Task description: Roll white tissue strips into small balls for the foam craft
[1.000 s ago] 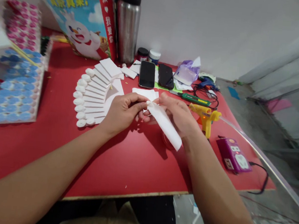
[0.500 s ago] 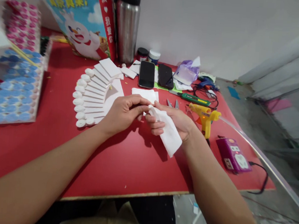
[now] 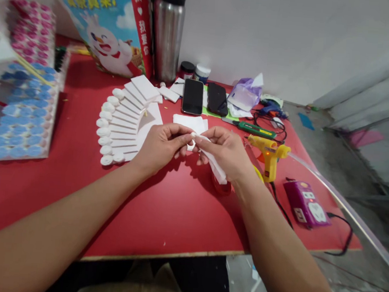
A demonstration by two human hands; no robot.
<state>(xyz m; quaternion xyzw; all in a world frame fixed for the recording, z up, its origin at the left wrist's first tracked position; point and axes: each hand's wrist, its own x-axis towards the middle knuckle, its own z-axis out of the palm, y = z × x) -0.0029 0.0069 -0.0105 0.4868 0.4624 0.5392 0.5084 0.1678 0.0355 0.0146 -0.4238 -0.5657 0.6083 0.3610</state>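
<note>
Between my fingertips is a folded white strip (image 3: 216, 166) of soft paper or cloth, its upper end bunched into a small tip. My left hand (image 3: 164, 147) pinches that tip between thumb and fingers. My right hand (image 3: 227, 151) closes on the strip just beside it, and the loose end hangs down below the right palm. Several rolled white flowers (image 3: 103, 131) lie in a curve left of my left hand, alongside fanned white strips (image 3: 124, 126). Just beyond my fingertips rests a stack of white sheets (image 3: 189, 122), partly covered by the hands.
Right of my right hand are a yellow glue gun (image 3: 269, 153), a green-handled tool (image 3: 257, 129) and a purple power box (image 3: 307, 203). Two phones (image 3: 192, 96) and a steel flask (image 3: 168, 39) stand behind. Blue flowers (image 3: 23, 117) fill a tray at left.
My right hand has turned over, its back now upward, and its fingers have moved to the tip near my left fingers. The strip appears narrower. A red ring-shaped thing now shows under it.
</note>
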